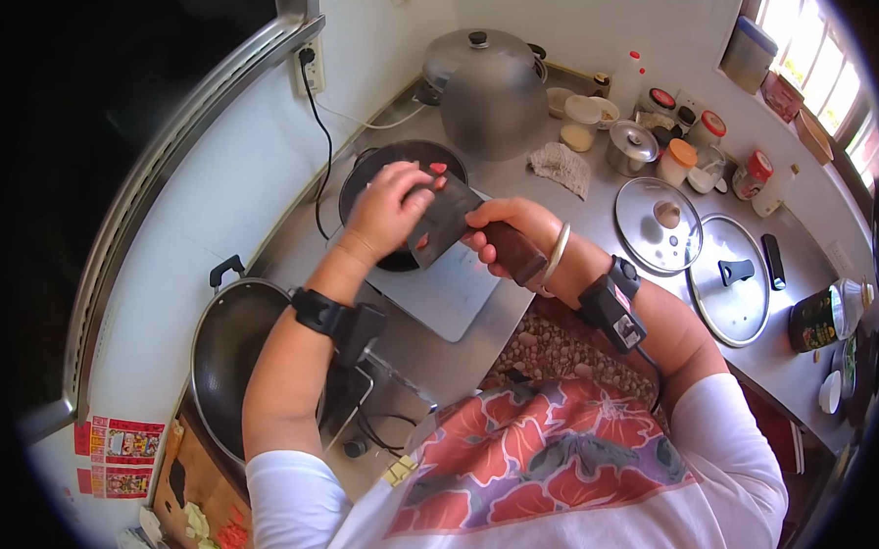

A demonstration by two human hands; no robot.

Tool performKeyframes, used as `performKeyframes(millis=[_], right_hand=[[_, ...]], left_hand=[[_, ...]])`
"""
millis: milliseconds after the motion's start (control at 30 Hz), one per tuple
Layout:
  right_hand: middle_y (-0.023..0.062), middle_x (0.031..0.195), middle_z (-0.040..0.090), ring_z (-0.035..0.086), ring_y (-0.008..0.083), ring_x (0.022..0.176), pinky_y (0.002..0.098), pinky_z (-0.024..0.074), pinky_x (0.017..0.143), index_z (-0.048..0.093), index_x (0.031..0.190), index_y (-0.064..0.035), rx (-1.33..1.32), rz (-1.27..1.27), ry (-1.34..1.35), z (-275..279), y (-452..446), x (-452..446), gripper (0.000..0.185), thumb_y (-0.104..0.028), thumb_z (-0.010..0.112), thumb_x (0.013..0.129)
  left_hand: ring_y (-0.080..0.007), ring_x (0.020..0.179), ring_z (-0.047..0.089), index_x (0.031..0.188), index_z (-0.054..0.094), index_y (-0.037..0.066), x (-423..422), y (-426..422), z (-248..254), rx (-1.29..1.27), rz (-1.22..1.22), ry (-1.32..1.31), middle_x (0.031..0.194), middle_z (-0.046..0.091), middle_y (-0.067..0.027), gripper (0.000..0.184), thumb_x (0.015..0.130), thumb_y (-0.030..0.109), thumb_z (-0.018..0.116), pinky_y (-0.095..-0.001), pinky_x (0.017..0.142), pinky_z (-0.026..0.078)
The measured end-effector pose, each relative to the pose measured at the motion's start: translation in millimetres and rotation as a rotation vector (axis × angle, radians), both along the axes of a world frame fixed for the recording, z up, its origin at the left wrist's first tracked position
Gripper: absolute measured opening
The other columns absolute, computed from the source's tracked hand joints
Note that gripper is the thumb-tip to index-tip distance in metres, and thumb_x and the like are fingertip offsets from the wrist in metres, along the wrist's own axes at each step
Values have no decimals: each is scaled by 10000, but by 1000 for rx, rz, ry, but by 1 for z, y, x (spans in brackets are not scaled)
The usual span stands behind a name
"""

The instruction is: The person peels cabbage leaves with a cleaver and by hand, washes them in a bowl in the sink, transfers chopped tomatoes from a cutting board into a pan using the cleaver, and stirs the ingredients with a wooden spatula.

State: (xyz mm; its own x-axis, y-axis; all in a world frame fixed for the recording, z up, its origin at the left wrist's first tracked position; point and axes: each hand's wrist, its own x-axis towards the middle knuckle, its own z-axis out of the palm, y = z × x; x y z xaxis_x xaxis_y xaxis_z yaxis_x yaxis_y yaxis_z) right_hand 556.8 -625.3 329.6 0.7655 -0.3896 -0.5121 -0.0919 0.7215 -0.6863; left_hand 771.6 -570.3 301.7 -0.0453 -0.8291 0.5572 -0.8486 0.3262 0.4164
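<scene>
My right hand [502, 234] grips the dark handle of a cleaver [449, 220], its wide blade tilted above a black pan [380, 157]. Several small red pieces [439, 168] cling to the blade. My left hand [387, 206] is at the blade's far side, its fingers bent and close together against the metal. Whatever lies under those fingers is hidden. Below both hands, the pan rests at the back of a flat grey panel [451, 303] on the steel counter.
At left stands a black wok [232, 352]. A wooden board [184, 477] with red and pale green chopped food lies at lower left. Behind the pan is a large lidded pot [491, 105]. Glass lids [658, 226], jars [677, 161] and a small pot [632, 148] crowd the right.
</scene>
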Motion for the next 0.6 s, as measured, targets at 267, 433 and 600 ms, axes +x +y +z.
performKeyframes(millis=[267, 433, 600], right_hand=[[-8, 629, 543, 506, 108, 507, 259, 388, 450, 531, 810, -79, -50, 166, -49, 27, -2, -31, 154, -224, 574, 837], [-16, 628, 544, 498, 104, 500, 255, 373, 451, 544, 820, -73, -50, 115, -60, 28, 3, -43, 154, -223, 579, 829], [-19, 626, 546, 492, 102, 484, 246, 358, 446, 545, 815, -74, -71, 52, -56, 22, 9, -50, 156, -223, 590, 818]], left_hand=[[-327, 1139, 492, 1049, 581, 64, 2, -54, -14, -28, -126, -235, 1151, 568, -131, 238, 909, 237, 496, -402, 988, 378], [-315, 1057, 527, 1017, 600, 66, 42, -72, -26, 70, 23, -304, 1106, 580, -138, 215, 866, 200, 525, -391, 928, 419], [-305, 981, 558, 848, 644, 71, 90, -70, -52, -48, 367, -341, 999, 612, -102, 121, 784, 164, 602, -396, 836, 459]])
